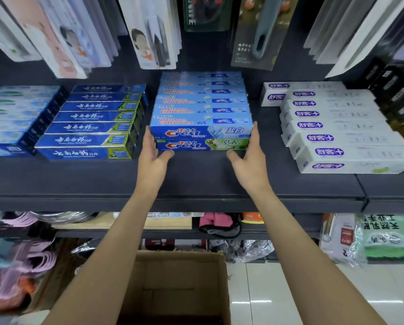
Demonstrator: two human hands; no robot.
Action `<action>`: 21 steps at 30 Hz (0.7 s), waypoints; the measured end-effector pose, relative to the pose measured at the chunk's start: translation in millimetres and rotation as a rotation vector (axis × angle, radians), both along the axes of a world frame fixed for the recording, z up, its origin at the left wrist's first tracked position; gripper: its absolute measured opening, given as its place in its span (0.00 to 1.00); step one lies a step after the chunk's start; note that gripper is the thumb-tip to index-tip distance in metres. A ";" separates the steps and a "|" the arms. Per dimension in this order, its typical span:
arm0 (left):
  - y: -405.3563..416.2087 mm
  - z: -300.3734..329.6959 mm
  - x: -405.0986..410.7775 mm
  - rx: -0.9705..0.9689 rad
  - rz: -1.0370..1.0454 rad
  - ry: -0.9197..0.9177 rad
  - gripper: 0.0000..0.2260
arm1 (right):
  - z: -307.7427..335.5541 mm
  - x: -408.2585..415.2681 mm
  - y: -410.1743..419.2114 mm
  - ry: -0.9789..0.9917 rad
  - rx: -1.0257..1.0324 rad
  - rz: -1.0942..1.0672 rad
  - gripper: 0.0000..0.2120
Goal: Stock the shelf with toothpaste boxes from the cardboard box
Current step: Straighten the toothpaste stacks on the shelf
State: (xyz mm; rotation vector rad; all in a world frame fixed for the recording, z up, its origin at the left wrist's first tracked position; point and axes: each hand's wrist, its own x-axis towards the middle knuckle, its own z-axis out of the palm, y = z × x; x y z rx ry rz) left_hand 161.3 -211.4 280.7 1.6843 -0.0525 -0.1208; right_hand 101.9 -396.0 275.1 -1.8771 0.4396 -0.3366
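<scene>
A stack of blue Crest toothpaste boxes (202,106) lies in the middle of the dark shelf (196,184), with a green-ended Crest box (203,144) at the bottom front. My left hand (152,158) rests flat against the stack's left end, fingers apart. My right hand (251,158) presses against the right end, thumb under the front corner. Neither hand lifts a box. Below my arms the brown cardboard box (179,289) stands open on the floor, and its visible inside looks bare.
Dark blue toothpaste boxes (90,127) fill the shelf to the left, white and purple ones (337,127) to the right. Hanging toothbrush packs (154,31) overhang the stack. A lower shelf (172,234) holds mixed goods. Shiny floor tiles (290,296) lie at the right.
</scene>
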 end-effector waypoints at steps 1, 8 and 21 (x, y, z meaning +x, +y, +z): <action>-2.4 0.7 -4.4 0.037 0.011 -0.008 0.34 | 3.7 -4.9 1.1 0.006 0.000 0.010 0.42; -52.3 32.1 -120.6 0.164 0.078 -0.513 0.25 | 45.3 -106.8 -38.6 -0.180 -0.369 -0.066 0.28; -278.9 34.3 -93.7 1.246 -0.539 -0.644 0.49 | 13.2 -132.0 -261.5 0.068 -0.906 -0.005 0.24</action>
